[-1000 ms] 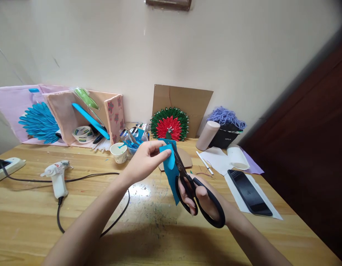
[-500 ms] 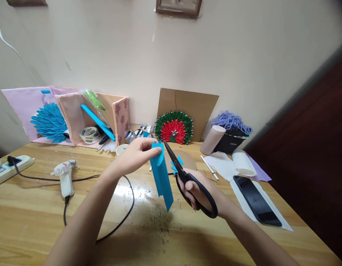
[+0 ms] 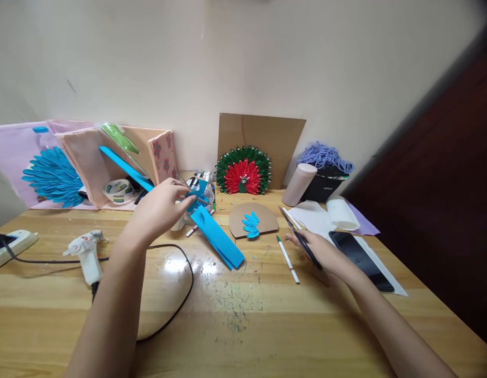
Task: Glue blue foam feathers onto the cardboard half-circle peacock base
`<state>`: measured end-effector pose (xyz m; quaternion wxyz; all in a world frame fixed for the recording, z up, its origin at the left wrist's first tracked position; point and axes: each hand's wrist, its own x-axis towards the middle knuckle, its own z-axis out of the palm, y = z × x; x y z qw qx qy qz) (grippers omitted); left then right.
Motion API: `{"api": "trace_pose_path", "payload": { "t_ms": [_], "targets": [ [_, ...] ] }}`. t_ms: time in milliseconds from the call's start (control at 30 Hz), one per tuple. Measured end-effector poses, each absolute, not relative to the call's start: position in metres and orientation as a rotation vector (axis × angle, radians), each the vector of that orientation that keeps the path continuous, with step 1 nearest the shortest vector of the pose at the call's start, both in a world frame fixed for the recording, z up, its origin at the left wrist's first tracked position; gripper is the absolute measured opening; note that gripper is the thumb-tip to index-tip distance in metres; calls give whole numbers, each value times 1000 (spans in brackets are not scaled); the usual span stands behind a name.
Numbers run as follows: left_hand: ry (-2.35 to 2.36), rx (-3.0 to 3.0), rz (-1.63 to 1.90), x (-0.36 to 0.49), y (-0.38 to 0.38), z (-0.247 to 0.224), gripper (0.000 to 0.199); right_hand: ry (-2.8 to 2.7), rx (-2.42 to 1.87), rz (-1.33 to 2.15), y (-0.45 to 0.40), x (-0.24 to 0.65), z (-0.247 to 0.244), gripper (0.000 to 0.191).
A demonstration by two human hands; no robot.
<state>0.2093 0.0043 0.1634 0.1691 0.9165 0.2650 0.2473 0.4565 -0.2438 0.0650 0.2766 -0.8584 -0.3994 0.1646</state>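
Observation:
My left hand (image 3: 164, 207) reaches over a white cup (image 3: 177, 222) at centre left. Its thumb and fingers pinch a small blue piece (image 3: 191, 201), partly hidden by the fingertips. Just below, a folded blue strip (image 3: 217, 239) slants across the table. To the right, my right hand (image 3: 316, 249) is closed around black-handled scissors (image 3: 302, 242), held low with the blades pointing away. Beside them lies a white marker with a green tip (image 3: 287, 260). Between the hands is a rounded cardboard piece (image 3: 237, 218) with several blue petals (image 3: 251, 226) on it.
A glue gun (image 3: 89, 257) with a looping black cord (image 3: 190, 289) occupies the left. Behind stand a pink box (image 3: 162, 157), a red and green petal fan (image 3: 243, 170) against cardboard (image 3: 262, 136), and a pale cylinder (image 3: 299, 185). A phone (image 3: 361, 262) lies right.
The blue strip has left my left hand's grasp and now lies on the table. That hand moved left toward the cup. My right hand moved right and lowered the scissors; the view shifted slightly.

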Motion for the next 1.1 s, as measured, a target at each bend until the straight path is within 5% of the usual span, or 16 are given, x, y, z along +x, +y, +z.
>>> {"api": "trace_pose_path", "payload": {
  "t_ms": [233,400,600,1100],
  "targets": [
    [386,1971,450,288,-55,115,25,-915,-2930,140,-275,487,30,37],
    [484,1375,254,323,-98,61,25,-957,-2543,-156,-274,474,30,28],
    [583,1246,197,326,-126,27,26,-1014,-1771,470,-258,429,26,22],
    [457,1321,134,325,-132,1,27,-1445,-1842,114,-260,434,12,8]
  ]
}}
